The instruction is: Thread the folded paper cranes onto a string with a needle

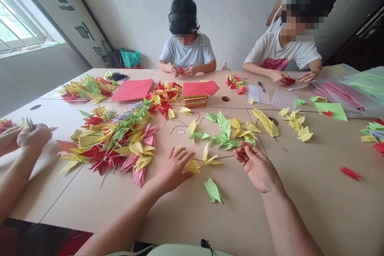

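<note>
In the head view my left hand is open, palm down over the table, fingers spread beside a yellow paper crane that they partly cover. Thumb and fingertips of my right hand are pinched on a thin dark string. That string runs left to another yellow folded crane, standing with its wings up. A single green folded paper crane lies nearer to me, between my forearms. Just beyond my hands curves a row of green paper cranes, close to my right fingertips.
Heaped colourful cranes cover the table at left. Behind lie red paper sheets and a paper stack. Yellow cranes and a red folded piece are at right. A co-worker's hands work at far left; others sit opposite.
</note>
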Motion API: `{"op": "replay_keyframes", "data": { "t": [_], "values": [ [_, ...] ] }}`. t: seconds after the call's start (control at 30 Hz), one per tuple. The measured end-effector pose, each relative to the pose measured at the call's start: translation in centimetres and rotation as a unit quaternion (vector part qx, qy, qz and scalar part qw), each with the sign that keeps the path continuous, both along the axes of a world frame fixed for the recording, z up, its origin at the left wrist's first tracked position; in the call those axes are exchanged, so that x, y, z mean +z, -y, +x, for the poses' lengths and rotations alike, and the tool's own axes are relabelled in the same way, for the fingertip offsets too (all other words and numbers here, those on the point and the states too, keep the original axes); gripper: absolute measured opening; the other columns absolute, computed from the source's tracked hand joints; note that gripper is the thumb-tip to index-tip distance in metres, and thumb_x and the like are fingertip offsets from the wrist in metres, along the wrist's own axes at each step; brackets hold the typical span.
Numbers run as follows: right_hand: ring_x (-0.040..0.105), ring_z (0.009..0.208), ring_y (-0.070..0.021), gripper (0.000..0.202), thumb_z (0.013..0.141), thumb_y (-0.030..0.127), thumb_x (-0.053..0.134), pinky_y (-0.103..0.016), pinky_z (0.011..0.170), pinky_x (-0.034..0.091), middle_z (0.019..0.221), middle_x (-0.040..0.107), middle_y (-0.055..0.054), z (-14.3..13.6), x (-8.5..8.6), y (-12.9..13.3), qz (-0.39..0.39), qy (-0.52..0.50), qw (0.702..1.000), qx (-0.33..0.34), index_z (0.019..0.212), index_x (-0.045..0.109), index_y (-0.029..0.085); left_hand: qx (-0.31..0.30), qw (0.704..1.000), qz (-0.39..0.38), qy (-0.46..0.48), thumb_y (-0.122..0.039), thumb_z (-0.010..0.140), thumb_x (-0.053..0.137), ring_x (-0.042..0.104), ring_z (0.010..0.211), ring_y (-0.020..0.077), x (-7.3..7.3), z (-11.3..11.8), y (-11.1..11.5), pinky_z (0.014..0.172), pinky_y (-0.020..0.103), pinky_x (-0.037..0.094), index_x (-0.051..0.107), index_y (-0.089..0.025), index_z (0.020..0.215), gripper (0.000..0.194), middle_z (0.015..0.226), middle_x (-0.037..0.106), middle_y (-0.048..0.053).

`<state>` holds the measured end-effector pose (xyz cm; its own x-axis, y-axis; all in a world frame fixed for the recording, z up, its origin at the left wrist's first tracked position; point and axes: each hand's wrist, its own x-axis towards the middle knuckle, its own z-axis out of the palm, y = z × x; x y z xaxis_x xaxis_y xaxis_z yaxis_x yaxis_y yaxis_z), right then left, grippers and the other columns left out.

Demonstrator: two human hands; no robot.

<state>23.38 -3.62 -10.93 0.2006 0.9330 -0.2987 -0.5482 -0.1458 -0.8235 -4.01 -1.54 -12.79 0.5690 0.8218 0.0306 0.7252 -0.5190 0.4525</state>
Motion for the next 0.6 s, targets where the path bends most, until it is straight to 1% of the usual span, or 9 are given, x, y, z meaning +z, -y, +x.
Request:
{"op": "replay_keyframes", "data": {
  "t": [0.03,0.1,0.2,0.3,0.43,0.6],
  "values": [
    [0.069,0.072,-0.0123,0.039,0.057,0.039,0.088,-0.021,0.067,0.058,0.072,0.07,0.001,0.2,0.1,0.0,0.0,0.004,1.0,-0.004,0.086,0.071,0.02,-0.003,1.0,0.003,-0.006,-0.024,0.081,0.066,0.045,0.129,0.0296,0.1,0.1,0.0,0.114,0.059,0.018,0.055,-0.024,0.123,0.044,0.121,0.064,0.009],
    [0.069,0.072,-0.0132,0.039,0.058,0.041,0.087,-0.02,0.063,0.058,0.072,0.07,0.0,0.7,0.1,0.0,0.0,0.014,1.0,-0.012,0.087,0.072,0.02,0.0,1.0,0.008,-0.018,-0.022,0.082,0.063,0.052,0.12,0.0276,0.4,0.1,-0.1,0.114,0.058,0.018,0.062,-0.023,0.108,0.026,0.107,0.068,0.006],
    [0.071,0.074,-0.0155,0.039,0.059,0.043,0.086,-0.022,0.061,0.058,0.074,0.071,-0.001,1.4,0.3,0.0,0.005,0.032,0.999,-0.029,0.088,0.072,0.021,0.02,0.999,0.012,-0.036,-0.019,0.083,0.059,0.059,0.105,0.026,0.9,-0.1,0.0,0.111,0.06,0.021,0.064,-0.021,0.096,0.013,0.095,0.068,0.006],
    [0.071,0.074,-0.0156,0.041,0.057,0.045,0.086,-0.022,0.06,0.058,0.074,0.07,0.0,2.0,0.4,-0.1,0.012,0.047,0.997,-0.058,0.087,0.071,0.023,0.034,0.998,0.007,-0.053,-0.02,0.084,0.057,0.06,0.098,0.0254,1.4,-0.6,0.0,0.109,0.061,0.024,0.064,-0.021,0.092,0.01,0.091,0.068,0.006],
    [0.071,0.07,-0.015,0.045,0.052,0.045,0.088,-0.022,0.059,0.058,0.072,0.071,0.0,2.4,0.4,-0.2,0.015,0.055,0.994,-0.09,0.086,0.07,0.023,0.045,0.997,0.002,-0.064,-0.021,0.085,0.056,0.059,0.098,0.026,1.7,-1.1,-0.2,0.108,0.06,0.026,0.063,-0.021,0.094,0.011,0.09,0.069,0.005],
    [0.069,0.067,-0.0135,0.046,0.051,0.045,0.089,-0.023,0.062,0.059,0.069,0.07,0.001,3.0,0.4,-0.3,0.024,0.059,0.989,-0.131,0.087,0.07,0.023,0.047,0.997,-0.002,-0.065,-0.021,0.085,0.056,0.06,0.096,0.026,1.9,-1.6,-0.2,0.107,0.059,0.027,0.063,-0.021,0.094,0.011,0.087,0.067,0.004]
  ]
}}
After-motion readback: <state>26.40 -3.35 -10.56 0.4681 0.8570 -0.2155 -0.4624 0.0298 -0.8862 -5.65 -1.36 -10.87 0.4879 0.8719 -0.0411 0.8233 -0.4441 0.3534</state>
